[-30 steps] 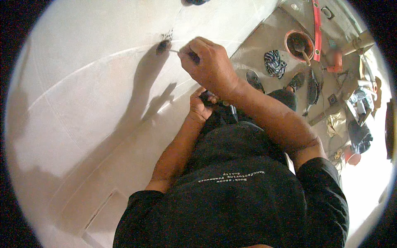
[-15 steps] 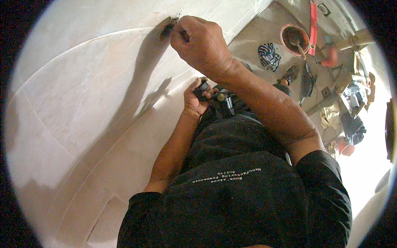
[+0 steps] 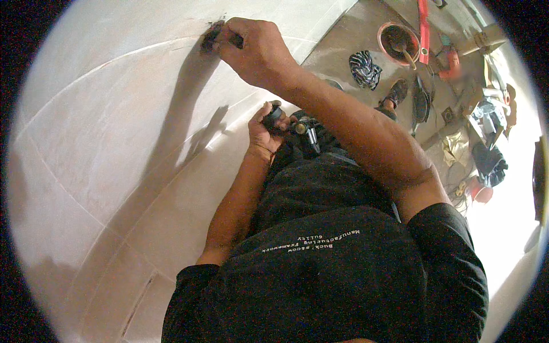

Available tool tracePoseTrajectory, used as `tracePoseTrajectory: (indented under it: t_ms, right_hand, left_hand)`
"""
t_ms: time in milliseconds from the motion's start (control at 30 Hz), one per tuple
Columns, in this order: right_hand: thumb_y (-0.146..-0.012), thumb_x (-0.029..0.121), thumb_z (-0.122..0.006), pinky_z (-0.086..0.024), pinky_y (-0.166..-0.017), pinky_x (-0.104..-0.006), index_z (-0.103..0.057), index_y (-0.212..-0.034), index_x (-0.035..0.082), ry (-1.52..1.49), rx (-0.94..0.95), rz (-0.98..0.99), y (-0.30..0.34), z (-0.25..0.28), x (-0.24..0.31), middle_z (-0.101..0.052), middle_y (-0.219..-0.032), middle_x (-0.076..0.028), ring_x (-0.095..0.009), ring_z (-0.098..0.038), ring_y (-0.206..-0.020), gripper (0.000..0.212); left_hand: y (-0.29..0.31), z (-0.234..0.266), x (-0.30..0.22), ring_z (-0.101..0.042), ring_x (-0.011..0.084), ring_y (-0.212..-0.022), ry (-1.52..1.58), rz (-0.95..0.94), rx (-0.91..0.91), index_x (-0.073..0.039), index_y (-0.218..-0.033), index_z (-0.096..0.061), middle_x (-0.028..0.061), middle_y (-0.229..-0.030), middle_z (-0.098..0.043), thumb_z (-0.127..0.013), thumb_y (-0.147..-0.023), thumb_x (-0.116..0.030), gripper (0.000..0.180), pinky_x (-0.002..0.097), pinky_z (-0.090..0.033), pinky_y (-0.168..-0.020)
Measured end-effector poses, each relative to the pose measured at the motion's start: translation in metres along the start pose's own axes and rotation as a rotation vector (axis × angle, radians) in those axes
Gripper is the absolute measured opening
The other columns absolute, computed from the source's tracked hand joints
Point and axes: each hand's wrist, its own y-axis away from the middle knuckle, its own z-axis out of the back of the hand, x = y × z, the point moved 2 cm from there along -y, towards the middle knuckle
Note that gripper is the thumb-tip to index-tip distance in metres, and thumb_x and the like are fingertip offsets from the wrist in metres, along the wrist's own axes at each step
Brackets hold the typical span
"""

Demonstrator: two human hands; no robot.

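Up top, right hand (image 3: 260, 51) grip shut on small tool (image 3: 235, 41) at wall hole (image 3: 210, 35) — left hand (image 3: 266, 128) clutches dark fitting (image 3: 273, 114).

We face pale tiled wall (image 3: 114, 131), thin joints curving across it, soft shadows on tiles. Below us, grey-brown floor (image 3: 349, 40) strewn with clutter: round orange bucket (image 3: 398, 41), red strap (image 3: 424, 28), striped cloth (image 3: 364, 68), dark sandal (image 3: 396, 91). Bright light washes out floor at right.

Right hand (image 3: 258, 52) is covering most of a small tool (image 3: 213, 39) at the wall hole. Left hand (image 3: 265, 130) is hiding a dark item (image 3: 273, 116), too small to ID. Floor clutter (image 3: 481, 123) is blurring near the rim.
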Motion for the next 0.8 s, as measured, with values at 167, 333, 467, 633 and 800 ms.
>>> tracePoseTrajectory:
  t_ms: [167, 333, 467, 633, 800]
  right_hand:
    - [-0.085, 0.017, -0.070, -0.052, -0.058, -0.0370, -0.069, -0.085, 0.000, -0.068, -0.068, -0.069, 0.003, -0.001, -0.001, -0.067, -0.070, -0.016, -0.024, -0.065, -0.058, 0.017]
    - [-0.085, 0.018, -0.070, -0.053, -0.058, -0.0365, -0.069, -0.084, -0.001, -0.074, -0.115, -0.148, 0.006, -0.009, -0.002, -0.068, -0.071, -0.016, -0.025, -0.066, -0.058, 0.019]
    - [-0.085, 0.018, -0.070, -0.052, -0.057, -0.0360, -0.069, -0.084, -0.001, -0.028, -0.067, -0.046, 0.003, -0.005, -0.002, -0.067, -0.069, -0.015, -0.022, -0.065, -0.058, 0.019]
    - [-0.085, 0.019, -0.070, -0.052, -0.057, -0.0371, -0.069, -0.086, 0.000, -0.115, -0.096, -0.138, 0.006, -0.006, -0.001, -0.067, -0.069, -0.015, -0.023, -0.065, -0.058, 0.019]
    - [-0.083, 0.018, -0.071, -0.053, -0.058, -0.0382, -0.068, -0.084, 0.000, 0.014, -0.055, -0.036, 0.003, -0.005, 0.002, -0.066, -0.068, -0.018, -0.028, -0.067, -0.060, 0.019]
  left_hand:
    - [0.001, -0.010, 0.004, -0.049, 0.0224, -0.056, -0.056, -0.013, -0.038, -0.006, -0.095, -0.058, 0.0064, -0.060, -0.047, -0.071, -0.089, -0.036, 0.033, 0.0439, -0.051, -0.082]
    - [0.005, -0.015, 0.004, -0.049, 0.0224, -0.056, -0.058, -0.044, -0.080, -0.006, -0.093, -0.057, 0.0058, -0.060, -0.047, -0.071, -0.088, -0.037, 0.035, 0.0435, -0.052, -0.079]
    - [0.001, -0.003, 0.004, -0.050, 0.0224, -0.056, -0.041, -0.025, -0.041, -0.006, -0.096, -0.059, 0.0056, -0.060, -0.048, -0.072, -0.088, -0.036, 0.034, 0.0424, -0.052, -0.078]
    - [0.007, -0.013, 0.004, -0.049, 0.0217, -0.056, -0.050, -0.029, -0.048, -0.006, -0.100, -0.060, 0.0055, -0.060, -0.048, -0.072, -0.089, -0.035, 0.034, 0.0431, -0.052, -0.078]
    - [0.001, -0.003, 0.004, -0.049, 0.0222, -0.055, -0.039, -0.025, 0.004, -0.006, -0.098, -0.059, 0.0056, -0.059, -0.048, -0.072, -0.087, -0.034, 0.033, 0.0439, -0.051, -0.077]
